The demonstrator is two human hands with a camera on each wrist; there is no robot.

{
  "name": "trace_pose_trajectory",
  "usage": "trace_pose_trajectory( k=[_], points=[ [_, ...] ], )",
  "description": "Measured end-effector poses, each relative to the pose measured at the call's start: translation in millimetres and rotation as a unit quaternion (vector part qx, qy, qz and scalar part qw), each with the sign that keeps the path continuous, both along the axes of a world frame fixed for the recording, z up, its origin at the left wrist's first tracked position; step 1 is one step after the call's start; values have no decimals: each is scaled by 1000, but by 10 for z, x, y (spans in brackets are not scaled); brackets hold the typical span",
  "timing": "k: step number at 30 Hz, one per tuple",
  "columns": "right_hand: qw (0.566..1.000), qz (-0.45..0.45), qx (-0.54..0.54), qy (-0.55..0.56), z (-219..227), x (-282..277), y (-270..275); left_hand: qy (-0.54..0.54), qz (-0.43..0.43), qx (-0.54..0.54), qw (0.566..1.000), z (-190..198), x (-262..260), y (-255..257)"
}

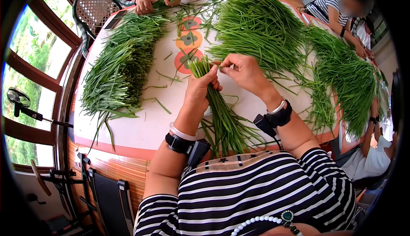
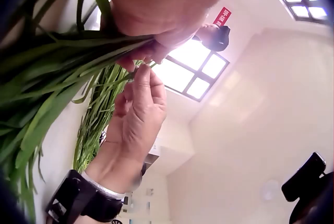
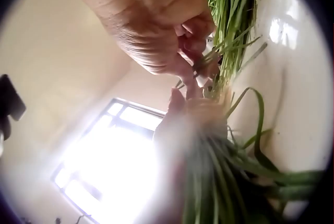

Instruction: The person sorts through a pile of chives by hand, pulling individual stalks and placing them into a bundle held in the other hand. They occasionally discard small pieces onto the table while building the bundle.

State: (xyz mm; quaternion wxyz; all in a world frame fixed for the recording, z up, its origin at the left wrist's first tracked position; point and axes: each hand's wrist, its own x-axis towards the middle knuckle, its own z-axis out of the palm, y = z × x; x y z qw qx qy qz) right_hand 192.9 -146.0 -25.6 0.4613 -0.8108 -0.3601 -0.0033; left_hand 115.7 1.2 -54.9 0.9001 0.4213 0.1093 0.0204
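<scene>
My left hand (image 1: 199, 91) grips a bundle of long green stalks (image 1: 220, 112) near its pale cut ends, the leaves fanning down toward my body. Just right of those ends, my right hand (image 1: 245, 74) pinches a thin green strand between thumb and fingers. In the left wrist view the right hand (image 2: 138, 119) pinches a strand close beside the bundle (image 2: 47, 88). The right wrist view has the right hand (image 3: 151, 20) above the blurred left hand (image 3: 169, 145), near the bundle's top.
A long row of greens (image 1: 124, 65) lies on the left of the table (image 1: 132, 129), a large pile (image 1: 258, 26) at the back, another (image 1: 346, 73) at the right. Loose blades are scattered between. Other people work at the far edge and right side.
</scene>
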Motion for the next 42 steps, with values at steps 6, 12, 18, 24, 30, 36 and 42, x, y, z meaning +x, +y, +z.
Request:
trace_pose_trajectory(
  k=[6, 12, 18, 24, 30, 36, 42],
  points=[
    [982, 118, -67, 128, 64, 104, -159, -19, 44, 7, 999, 46, -6, 101],
    [982, -90, -75, -145, -126, 376, -221, -87, 51, 28, 994, 176, -27, 340],
    [962, -114, -107, -224, -337, 369, -110, -90, -100, -103, 986, 127, -26, 276],
    [978, -106, -6, -177, -181, 315, -104, -10, -23, -55, 998, 7, 16, 101],
    [999, -17, 13, -35, 12, -68, 69, -42, 26, -28, 998, -27, 37, 59],
    [996, 74, 15, -37, -42, 25, 8, -24, 8, -1, 1000, -55, 36, 145],
    [996, -61, -4, -65, -56, 304, -236, -125, 43, 35, 991, 268, -74, 418]
  ],
)
